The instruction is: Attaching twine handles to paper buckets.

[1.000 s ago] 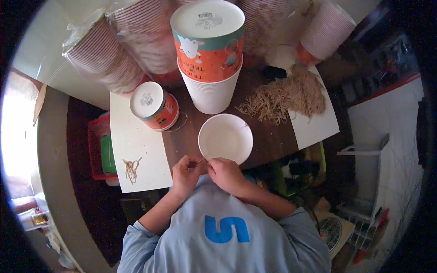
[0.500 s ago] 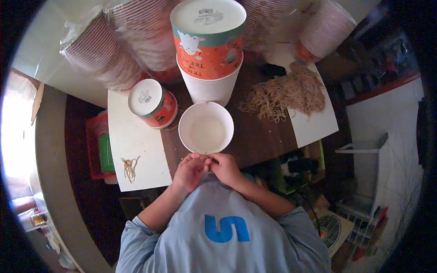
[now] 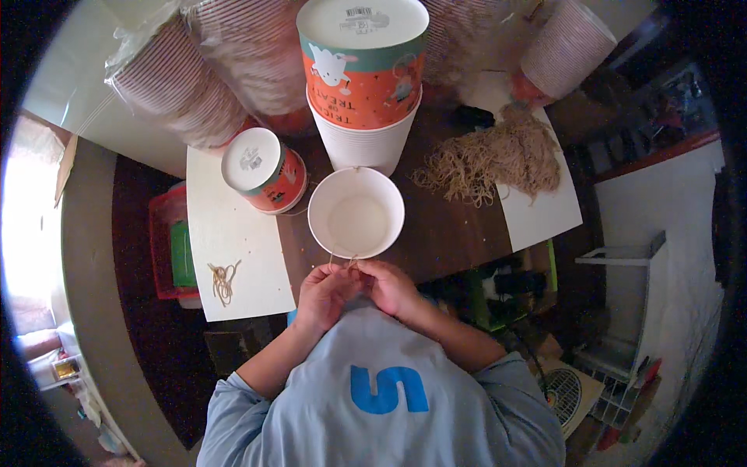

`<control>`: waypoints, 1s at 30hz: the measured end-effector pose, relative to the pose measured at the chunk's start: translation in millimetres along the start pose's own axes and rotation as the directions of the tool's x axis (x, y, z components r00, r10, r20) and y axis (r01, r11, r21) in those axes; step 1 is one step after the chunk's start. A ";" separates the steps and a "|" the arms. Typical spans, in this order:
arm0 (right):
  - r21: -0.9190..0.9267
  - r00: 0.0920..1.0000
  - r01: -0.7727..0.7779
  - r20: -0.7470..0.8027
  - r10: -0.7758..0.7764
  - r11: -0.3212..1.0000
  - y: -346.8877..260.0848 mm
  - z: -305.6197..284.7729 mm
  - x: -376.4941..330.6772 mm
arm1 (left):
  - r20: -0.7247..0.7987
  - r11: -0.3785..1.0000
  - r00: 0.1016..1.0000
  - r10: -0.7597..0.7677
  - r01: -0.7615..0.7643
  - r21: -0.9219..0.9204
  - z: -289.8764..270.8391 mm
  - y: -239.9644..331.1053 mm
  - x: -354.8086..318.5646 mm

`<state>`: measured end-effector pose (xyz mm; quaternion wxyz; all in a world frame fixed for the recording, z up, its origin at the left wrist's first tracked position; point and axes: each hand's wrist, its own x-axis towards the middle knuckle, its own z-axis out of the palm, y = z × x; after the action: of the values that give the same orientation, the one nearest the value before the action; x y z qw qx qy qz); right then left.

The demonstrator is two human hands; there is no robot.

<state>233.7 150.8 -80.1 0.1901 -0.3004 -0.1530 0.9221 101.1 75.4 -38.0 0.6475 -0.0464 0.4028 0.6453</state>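
A white paper bucket (image 3: 356, 212) lies on the dark table with its open mouth facing up at me. My left hand (image 3: 323, 294) and my right hand (image 3: 389, 286) meet just below its near rim, fingers pinched on a thin tan string (image 3: 342, 261) that runs to the rim. A tall stack of white buckets topped by an orange printed one (image 3: 364, 74) stands right behind it. A smaller orange bucket (image 3: 263, 170) sits to the left.
A heap of tan strings (image 3: 494, 156) lies on the right on a white sheet (image 3: 545, 214). A few strings (image 3: 222, 279) lie on the left white sheet. Bagged stacks of striped cups (image 3: 183, 86) line the back. A red tray (image 3: 167, 249) sits at far left.
The white bucket has slid away from me toward the tall stack, and my hands stay together at its near rim, pulling the string.
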 end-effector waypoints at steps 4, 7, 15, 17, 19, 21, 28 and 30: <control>-0.004 0.992 0.033 -0.123 -0.033 0.999 -7.1 20.1 -9.2 | 0.021 0.884 0.965 0.262 -0.248 0.396 -2.8 -4.3 1.1; -0.057 0.991 0.056 -0.115 -0.062 0.997 -8.7 20.8 -12.3 | 0.180 0.658 0.895 0.407 -0.424 0.622 4.4 -6.3 -2.1; -0.154 0.981 0.071 -0.167 -0.097 0.985 -6.5 20.8 -12.9 | 0.326 0.302 0.808 0.491 -0.509 0.806 8.3 -2.1 -1.8; -0.194 0.979 0.080 -0.167 -0.114 0.978 -4.1 18.1 -11.1 | 0.349 0.235 0.789 0.506 -0.515 0.824 9.2 0.1 -1.4; -0.235 0.978 0.087 -0.165 -0.128 0.968 -3.3 16.3 -10.3 | 0.374 0.141 0.774 0.512 -0.505 0.852 8.3 1.4 -1.3; -0.233 0.982 0.071 -0.156 -0.109 0.970 -3.7 15.6 -10.4 | 0.393 0.112 0.759 0.520 -0.516 0.849 8.0 1.6 -0.4; -0.008 0.976 -0.028 -0.214 0.026 1.000 -6.3 15.6 -6.9 | 0.534 -0.023 0.673 0.512 -0.611 0.791 -0.1 2.1 4.3; -0.030 0.975 -0.059 -0.218 0.051 0.998 -3.1 12.4 -4.4 | 0.487 0.068 0.719 0.496 -0.591 0.804 -5.6 -1.6 4.4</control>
<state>230.2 149.5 -67.1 0.1743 -0.4067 -0.1398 0.8858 99.2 75.5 -45.1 0.2755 0.5133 0.6534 0.4834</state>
